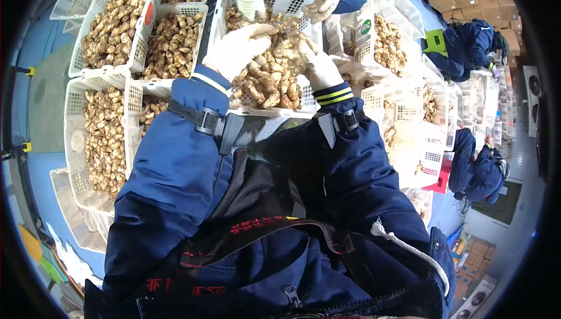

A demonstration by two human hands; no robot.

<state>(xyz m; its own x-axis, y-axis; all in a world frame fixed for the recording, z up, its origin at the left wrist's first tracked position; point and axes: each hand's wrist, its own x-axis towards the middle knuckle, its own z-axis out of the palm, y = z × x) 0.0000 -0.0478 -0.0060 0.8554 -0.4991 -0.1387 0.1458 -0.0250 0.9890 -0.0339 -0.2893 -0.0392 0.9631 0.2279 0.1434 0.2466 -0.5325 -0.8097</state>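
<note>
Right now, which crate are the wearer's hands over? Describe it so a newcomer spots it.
Find the dark blue sleeves and follow them up to the gloved left hand and right hand. Below those hands sits a white crate of knobbly brown roots. Unlike its neighbouring crates, it also has another person's gloved hands at its far side.

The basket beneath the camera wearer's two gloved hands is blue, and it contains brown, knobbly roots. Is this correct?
Not quite: the colour is wrong. The head view shows that the basket is white, not blue. It is beneath the wearer's gloved left hand and right hand, and contains brown, knobbly roots.
</note>
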